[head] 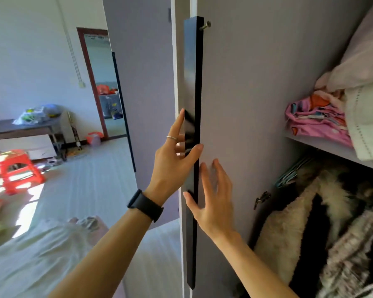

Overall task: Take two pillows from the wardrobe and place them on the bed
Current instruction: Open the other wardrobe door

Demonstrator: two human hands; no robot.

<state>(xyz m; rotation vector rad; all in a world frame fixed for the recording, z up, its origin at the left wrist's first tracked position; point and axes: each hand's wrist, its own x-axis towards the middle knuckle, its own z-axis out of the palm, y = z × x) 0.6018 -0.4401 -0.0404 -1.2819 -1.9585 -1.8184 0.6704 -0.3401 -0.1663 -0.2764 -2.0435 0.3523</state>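
The grey wardrobe door (235, 87) stands open and I see it almost edge-on, with a long black handle (193, 67) running down its edge. My left hand (174, 160), with a ring and a black watch, holds this handle, thumb on one side and fingers on the other. My right hand (213, 196) lies with spread straight fingers on the door's inner face just below, its thumb at the handle's edge. On the upper shelf (323, 147) at right lie a pale pink pillow-like bundle (364, 59) and white quilted bedding (368, 123).
A pink patterned cloth (314, 121) lies at the shelf's front. Furry coats (323, 229) hang below it. A second grey door (146, 93) stands further left. The room behind holds a red stool (17, 168), a dark table (24, 127) and a doorway (103, 87). White fabric (35, 261) fills the lower left.
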